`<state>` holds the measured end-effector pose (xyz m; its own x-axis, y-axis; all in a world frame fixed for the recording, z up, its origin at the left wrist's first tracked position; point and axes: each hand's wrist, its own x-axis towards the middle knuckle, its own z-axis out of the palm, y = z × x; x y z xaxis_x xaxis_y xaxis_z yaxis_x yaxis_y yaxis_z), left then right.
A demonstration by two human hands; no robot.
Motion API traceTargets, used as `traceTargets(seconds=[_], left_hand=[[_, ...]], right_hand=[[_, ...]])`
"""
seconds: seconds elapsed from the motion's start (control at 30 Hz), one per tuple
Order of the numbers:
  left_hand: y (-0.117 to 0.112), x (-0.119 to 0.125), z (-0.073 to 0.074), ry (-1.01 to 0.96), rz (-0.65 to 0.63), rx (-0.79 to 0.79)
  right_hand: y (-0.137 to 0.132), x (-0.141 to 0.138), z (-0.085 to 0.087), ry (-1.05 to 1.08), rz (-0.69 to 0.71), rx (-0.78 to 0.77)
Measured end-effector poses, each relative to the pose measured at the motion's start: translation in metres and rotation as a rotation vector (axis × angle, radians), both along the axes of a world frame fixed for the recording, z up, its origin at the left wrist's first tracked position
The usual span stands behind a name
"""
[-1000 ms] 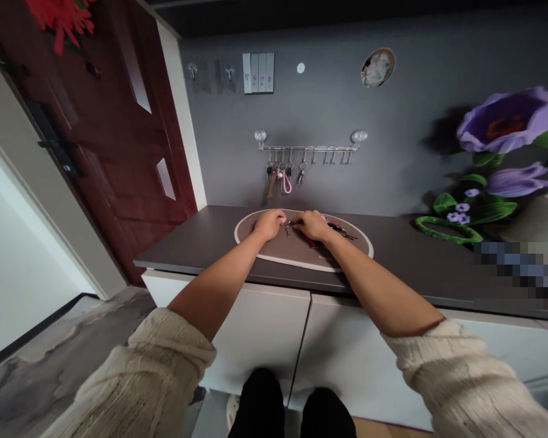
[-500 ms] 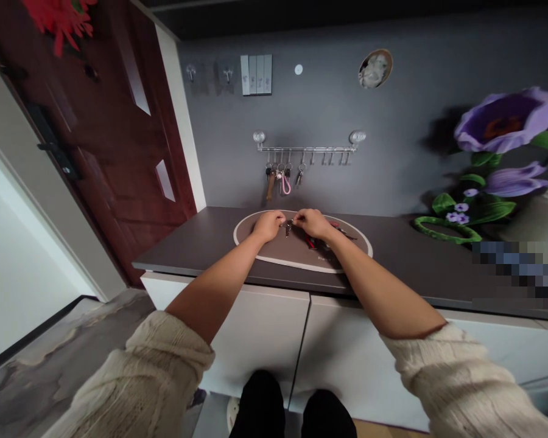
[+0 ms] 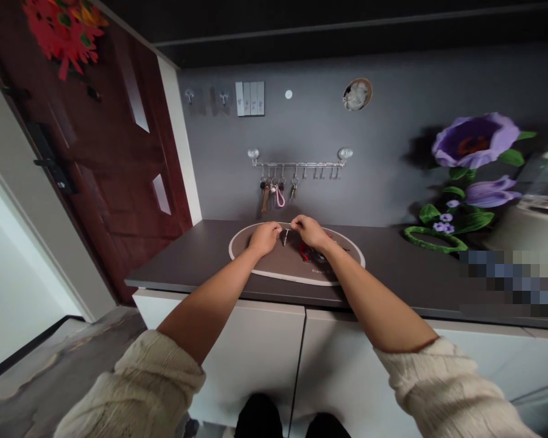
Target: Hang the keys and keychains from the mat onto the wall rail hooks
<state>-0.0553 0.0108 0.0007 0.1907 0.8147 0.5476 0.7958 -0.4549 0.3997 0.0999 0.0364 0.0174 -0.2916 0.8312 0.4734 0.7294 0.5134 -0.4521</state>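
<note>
A small bunch of metal keys (image 3: 285,236) hangs between my two hands, just above a brown oval mat (image 3: 278,263) with a pale rim. My left hand (image 3: 265,238) is closed in a pinch at the left side of the keys. From the other side my right hand (image 3: 309,232) pinches them, fingertips a short gap from the left ones. The ring itself is too small to make out. Red and black items (image 3: 305,252) lie on the mat beneath my right hand, which partly covers them.
On the wall behind, a clear hook rail (image 3: 299,164) carries several key sets (image 3: 271,193). Purple artificial flowers (image 3: 477,143) and a green ring base (image 3: 433,240) stand on the right of the dark counter (image 3: 393,267). A dark red door (image 3: 100,158) is at left.
My view has tilted up slightly, so the scene sits lower. Both hands stay at the keys; my right hand is raised a little, and the keys hang at a different angle.
</note>
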Motion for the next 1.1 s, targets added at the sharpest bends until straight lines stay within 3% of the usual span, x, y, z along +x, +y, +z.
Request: traceTargets(seconds=[0.3, 0.6, 0.73, 1.1], left_hand=[[0.002, 0.004, -0.004, -0.005, -0.020, 0.057], [0.005, 0.005, -0.009, -0.046, -0.101, 0.073], [0.006, 0.007, -0.010, -0.050, -0.122, 0.063], [0.004, 0.009, -0.009, -0.030, -0.190, 0.045]], right_hand=[[0.002, 0.003, 0.000, 0.230, 0.052, 0.026], [0.015, 0.010, 0.005, 0.438, -0.011, 0.096], [0.024, 0.012, 0.018, 0.504, -0.044, 0.116], [0.065, 0.020, 0.075, 0.532, -0.204, 0.212]])
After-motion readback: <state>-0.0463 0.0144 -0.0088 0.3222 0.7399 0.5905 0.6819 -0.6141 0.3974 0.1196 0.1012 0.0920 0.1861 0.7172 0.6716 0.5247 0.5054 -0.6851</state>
